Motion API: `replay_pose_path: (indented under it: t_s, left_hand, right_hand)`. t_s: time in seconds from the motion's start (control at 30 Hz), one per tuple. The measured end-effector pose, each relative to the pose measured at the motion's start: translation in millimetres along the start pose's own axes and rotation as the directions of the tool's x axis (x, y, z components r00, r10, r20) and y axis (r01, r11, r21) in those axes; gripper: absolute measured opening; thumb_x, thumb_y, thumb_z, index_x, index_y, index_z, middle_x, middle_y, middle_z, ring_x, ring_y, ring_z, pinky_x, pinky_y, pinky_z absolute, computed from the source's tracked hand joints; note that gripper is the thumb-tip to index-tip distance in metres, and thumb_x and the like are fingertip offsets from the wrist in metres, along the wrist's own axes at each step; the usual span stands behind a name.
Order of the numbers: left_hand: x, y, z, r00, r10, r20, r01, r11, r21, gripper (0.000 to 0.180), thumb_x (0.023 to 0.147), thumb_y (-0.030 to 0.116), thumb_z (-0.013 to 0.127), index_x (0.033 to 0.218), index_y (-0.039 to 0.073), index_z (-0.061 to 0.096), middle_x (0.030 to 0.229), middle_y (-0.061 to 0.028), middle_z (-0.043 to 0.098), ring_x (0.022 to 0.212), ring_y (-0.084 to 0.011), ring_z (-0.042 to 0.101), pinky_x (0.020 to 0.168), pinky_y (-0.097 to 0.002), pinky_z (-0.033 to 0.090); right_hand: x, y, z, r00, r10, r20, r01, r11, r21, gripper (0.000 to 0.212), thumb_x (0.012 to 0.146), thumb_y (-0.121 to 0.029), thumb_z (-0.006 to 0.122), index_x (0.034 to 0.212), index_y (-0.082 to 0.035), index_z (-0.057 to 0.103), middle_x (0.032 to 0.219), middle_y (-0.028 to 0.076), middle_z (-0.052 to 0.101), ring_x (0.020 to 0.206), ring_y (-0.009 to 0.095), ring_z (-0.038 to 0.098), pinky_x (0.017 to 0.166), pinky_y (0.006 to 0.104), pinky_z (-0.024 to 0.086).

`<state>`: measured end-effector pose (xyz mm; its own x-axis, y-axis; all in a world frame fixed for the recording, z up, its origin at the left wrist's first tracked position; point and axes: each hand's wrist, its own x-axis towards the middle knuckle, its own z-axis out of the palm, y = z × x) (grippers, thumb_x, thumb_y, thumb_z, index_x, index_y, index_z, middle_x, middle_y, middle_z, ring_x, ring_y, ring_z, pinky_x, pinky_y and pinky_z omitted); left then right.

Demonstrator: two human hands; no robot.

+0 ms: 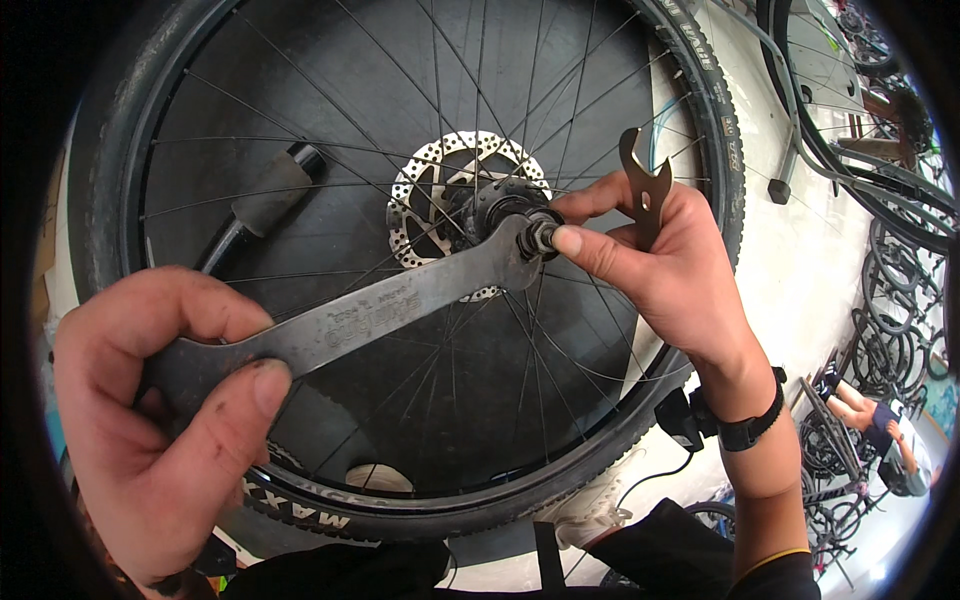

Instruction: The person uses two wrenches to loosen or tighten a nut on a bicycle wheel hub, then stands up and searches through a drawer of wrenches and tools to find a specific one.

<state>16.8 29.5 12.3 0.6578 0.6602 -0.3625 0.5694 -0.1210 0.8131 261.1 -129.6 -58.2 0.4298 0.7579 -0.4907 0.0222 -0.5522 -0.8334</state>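
A bicycle wheel lies flat below me, its black tyre (727,130) curving around both hands. At its hub (490,210) sits a silver perforated disc brake rotor (404,215). My left hand (165,430) is closed around the handle of a long flat steel spanner (385,315). That spanner's head reaches the hub, around or just under the axle nut (542,238). Thumb and forefinger of my right hand (685,275) pinch the nut. Tucked among that hand's other fingers, a small flat cone wrench (648,195) points away from me.
Under the spokes lies a black bar with a grey sleeve (275,192) on a dark round surface (330,80). Part of another bicycle (850,190) stands at the far right. Beyond it are many bicycles (890,290) and another person (890,430).
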Motion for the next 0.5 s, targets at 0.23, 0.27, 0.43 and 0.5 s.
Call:
replay_pose_path:
  t_s: [0.23, 0.27, 0.43, 0.5]
  left_hand:
    - [9.4, 7.1, 3.7, 0.983, -0.183, 0.026, 0.185, 0.981, -0.053, 0.034, 0.082, 0.009, 0.069, 0.11, 0.001, 0.051, 0.086, -0.0049, 0.058, 0.046, -0.0028, 0.045, 0.038, -0.0162, 0.033]
    - [10.1, 4.7, 2.8, 0.985, -0.172, 0.02, 0.172, 0.984, -0.035, 0.034, 0.083, 0.01, 0.069, 0.11, 0.001, 0.051, 0.085, -0.0045, 0.058, 0.047, -0.0028, 0.045, 0.038, -0.0163, 0.033]
    - [11.0, -8.7, 4.4, 0.996, -0.085, -0.012, 0.085, 0.996, 0.001, 0.034, 0.084, 0.013, 0.069, 0.11, 0.002, 0.051, 0.083, -0.0036, 0.058, 0.047, -0.0028, 0.045, 0.038, -0.0163, 0.033]
    - [11.4, -13.1, 2.4, 0.994, -0.103, 0.035, 0.102, 0.994, 0.031, 0.033, 0.085, 0.015, 0.068, 0.111, 0.003, 0.051, 0.083, -0.0034, 0.058, 0.048, -0.0028, 0.046, 0.038, -0.0161, 0.033]
  right_hand:
    - [0.4, 2.0, -2.1, 1.0, -0.016, 0.0, 0.016, 1.0, -0.005, 0.022, 0.081, -0.008, 0.073, 0.094, 0.005, 0.063, 0.081, 0.004, 0.063, 0.055, 0.001, 0.05, 0.048, 0.0186, 0.038]
    - [1.2, 1.5, -2.2, 1.0, -0.023, 0.013, 0.023, 1.0, -0.013, 0.022, 0.081, -0.009, 0.073, 0.094, 0.005, 0.063, 0.08, 0.004, 0.063, 0.056, 0.001, 0.05, 0.049, 0.0188, 0.039]
    - [3.8, 0.0, -5.5, 0.998, 0.008, 0.064, -0.006, 1.0, -0.018, 0.022, 0.082, -0.012, 0.072, 0.092, 0.005, 0.063, 0.08, 0.005, 0.062, 0.06, 0.004, 0.053, 0.053, 0.0203, 0.042]
    - [4.6, -5.0, -4.8, 0.995, 0.029, 0.093, -0.028, 0.999, -0.016, 0.021, 0.083, -0.012, 0.071, 0.092, 0.004, 0.062, 0.08, 0.005, 0.062, 0.066, 0.007, 0.055, 0.059, 0.0217, 0.044]
